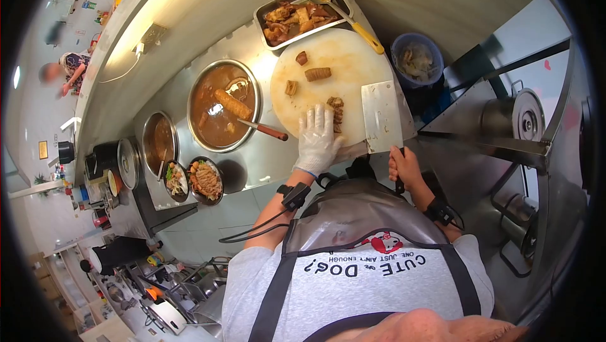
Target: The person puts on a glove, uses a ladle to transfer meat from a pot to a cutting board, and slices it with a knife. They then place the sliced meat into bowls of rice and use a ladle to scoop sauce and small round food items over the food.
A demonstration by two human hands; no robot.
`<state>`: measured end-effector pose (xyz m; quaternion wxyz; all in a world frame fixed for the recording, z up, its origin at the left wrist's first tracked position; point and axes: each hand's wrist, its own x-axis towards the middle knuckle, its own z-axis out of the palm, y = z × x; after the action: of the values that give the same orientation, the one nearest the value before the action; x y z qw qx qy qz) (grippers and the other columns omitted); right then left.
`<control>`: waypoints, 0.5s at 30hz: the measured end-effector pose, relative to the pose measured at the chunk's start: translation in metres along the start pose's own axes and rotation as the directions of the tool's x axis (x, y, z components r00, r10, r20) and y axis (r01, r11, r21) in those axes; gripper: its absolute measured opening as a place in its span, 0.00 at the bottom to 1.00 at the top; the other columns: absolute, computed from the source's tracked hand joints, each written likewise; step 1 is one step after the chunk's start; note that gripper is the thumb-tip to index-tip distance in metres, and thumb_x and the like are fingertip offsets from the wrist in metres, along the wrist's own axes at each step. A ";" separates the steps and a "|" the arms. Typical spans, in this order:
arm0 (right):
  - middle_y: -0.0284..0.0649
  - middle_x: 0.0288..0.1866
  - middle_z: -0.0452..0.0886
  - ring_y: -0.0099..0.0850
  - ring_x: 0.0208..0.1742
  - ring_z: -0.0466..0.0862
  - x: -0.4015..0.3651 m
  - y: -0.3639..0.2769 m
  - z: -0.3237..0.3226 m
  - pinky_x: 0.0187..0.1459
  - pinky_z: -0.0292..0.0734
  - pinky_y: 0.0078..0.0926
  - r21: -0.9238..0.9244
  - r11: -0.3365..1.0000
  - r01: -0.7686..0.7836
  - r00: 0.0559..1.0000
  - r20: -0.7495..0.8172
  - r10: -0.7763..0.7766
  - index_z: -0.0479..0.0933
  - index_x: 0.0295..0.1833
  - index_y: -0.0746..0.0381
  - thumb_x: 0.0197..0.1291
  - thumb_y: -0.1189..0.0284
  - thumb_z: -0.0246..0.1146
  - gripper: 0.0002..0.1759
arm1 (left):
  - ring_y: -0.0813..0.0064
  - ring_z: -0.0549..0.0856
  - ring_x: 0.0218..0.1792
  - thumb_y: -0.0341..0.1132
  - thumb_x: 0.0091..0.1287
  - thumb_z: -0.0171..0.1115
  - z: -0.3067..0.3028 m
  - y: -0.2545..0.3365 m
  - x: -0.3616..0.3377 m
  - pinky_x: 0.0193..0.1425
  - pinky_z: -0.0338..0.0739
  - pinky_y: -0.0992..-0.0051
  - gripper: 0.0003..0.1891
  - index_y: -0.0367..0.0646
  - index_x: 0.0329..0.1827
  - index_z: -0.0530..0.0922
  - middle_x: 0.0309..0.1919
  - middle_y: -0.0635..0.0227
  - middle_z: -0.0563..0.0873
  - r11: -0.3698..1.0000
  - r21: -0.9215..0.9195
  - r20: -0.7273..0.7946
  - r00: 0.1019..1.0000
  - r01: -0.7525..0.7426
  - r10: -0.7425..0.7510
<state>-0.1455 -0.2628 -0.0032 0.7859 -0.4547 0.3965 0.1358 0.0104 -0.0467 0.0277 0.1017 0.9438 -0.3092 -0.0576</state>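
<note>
My left hand [317,135], in a clear glove, lies palm down at the near edge of a round white cutting board [293,55], its fingers stretched out. Just right of its fingers is a row of sliced brown meat [336,110]; whether they touch is hard to tell. My bare right hand [407,166] is closed around the dark handle of a cleaver [380,115]. The broad blade lies over the board's right side, apart from the slices. Farther up the board are a ridged brown piece [317,74] and two smaller chunks [291,88].
Behind the board, a metal tray [259,23] holds braised meat, with a yellow-handled ladle [360,26] across it. A pot of brown broth [194,105] stands left, near two filled bowls [206,181]. A blue bin [396,45] is at right. Another person [74,67] appears far left.
</note>
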 end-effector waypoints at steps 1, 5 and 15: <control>0.30 0.21 0.66 0.20 0.14 0.65 0.000 0.005 0.001 0.16 0.65 0.23 0.003 1.000 -0.005 1.000 -0.001 0.005 0.66 0.40 0.59 0.75 0.58 0.58 0.16 | 0.40 0.63 0.75 0.43 0.63 0.66 0.000 0.002 0.003 0.78 0.53 0.45 0.40 0.32 0.75 0.62 0.75 0.39 0.63 1.000 0.028 0.016 1.000 0.002 -0.002; 0.30 0.21 0.66 0.19 0.14 0.65 -0.004 0.019 0.009 0.16 0.65 0.22 0.043 0.999 0.031 1.000 -0.004 -0.031 0.66 0.40 0.58 0.75 0.58 0.58 0.16 | 0.40 0.61 0.76 0.47 0.63 0.65 0.007 0.005 0.015 0.79 0.51 0.45 0.41 0.32 0.75 0.62 0.75 0.39 0.62 0.998 0.054 0.021 1.000 0.015 -0.016; 0.30 0.21 0.67 0.20 0.14 0.66 -0.006 0.034 0.017 0.16 0.65 0.22 0.123 0.991 0.054 0.999 -0.015 -0.052 0.66 0.40 0.58 0.75 0.58 0.58 0.17 | 0.40 0.61 0.76 0.48 0.64 0.66 -0.011 0.013 0.014 0.78 0.50 0.43 0.41 0.34 0.75 0.63 0.77 0.43 0.60 0.999 0.050 -0.030 0.999 0.022 -0.020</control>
<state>-0.1605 -0.2287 -0.0147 0.8136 -0.4161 0.3964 0.0875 0.0165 -0.0638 0.0408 0.0820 0.9500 -0.2992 -0.0368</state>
